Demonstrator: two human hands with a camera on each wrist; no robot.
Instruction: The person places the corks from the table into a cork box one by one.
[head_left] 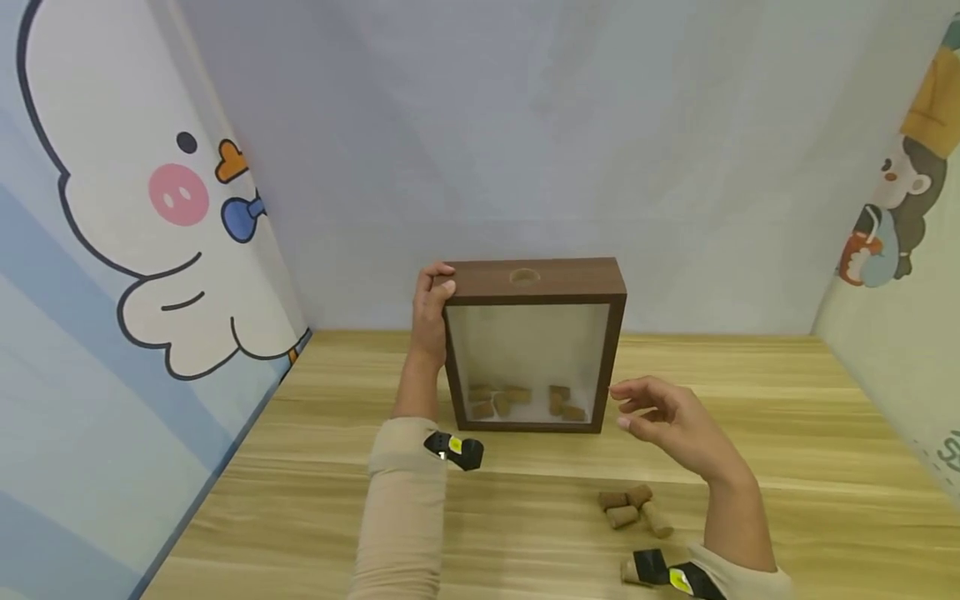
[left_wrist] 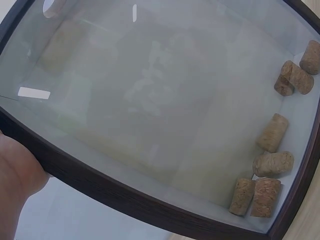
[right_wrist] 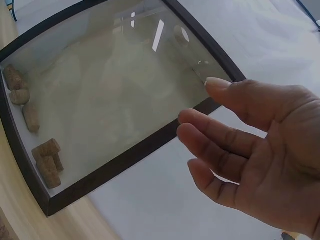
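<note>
A dark wooden box frame with a clear front stands upright on the table, with a round hole in its top. My left hand grips its upper left corner, fingertips and thumb over the top edge. Several corks lie inside along the bottom; the left wrist view shows corks in two loose groups. My right hand hovers beside the lower right side, fingers loosely bent and apart from the thumb. In the right wrist view, nothing lies between those fingers.
Several loose corks lie on the wood-grain table in front of the right forearm. Another cork is partly hidden by the right wrist camera. A pale wall rises behind the box, with printed cartoon panels left and right.
</note>
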